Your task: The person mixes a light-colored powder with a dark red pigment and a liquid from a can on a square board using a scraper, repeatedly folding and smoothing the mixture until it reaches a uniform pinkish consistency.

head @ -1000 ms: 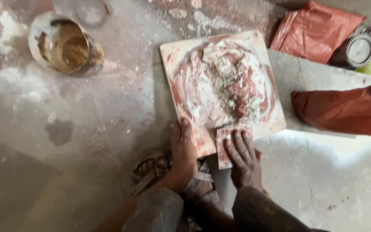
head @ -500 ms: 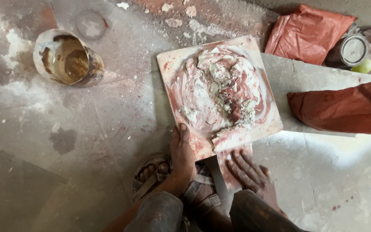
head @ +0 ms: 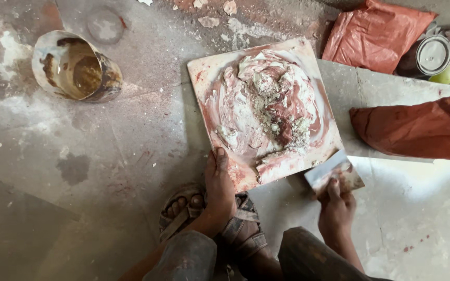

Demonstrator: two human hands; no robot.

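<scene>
- Reddish-white paste (head: 269, 106), smeared in swirls over square tile (head: 204, 67); lumpy grey-white heap near middle. Tile flat on dusty concrete floor (head: 105, 171).
- Left hand (head: 219, 184): fingers together, pressed onto tile's near edge, thumb alongside; holding nothing.
- Right hand (head: 335, 208): fingers pinched on scraper (head: 333, 170), blade smeared, tilted, just off tile's near right corner, apart from paste.
- Sandalled feet (head: 183, 211) just below tile, beside left hand.
- Stained bucket (head: 74, 70) far left, well apart from tile.
- Red bags (head: 376, 34) upper right and right; tin (head: 430, 54) between them.
</scene>
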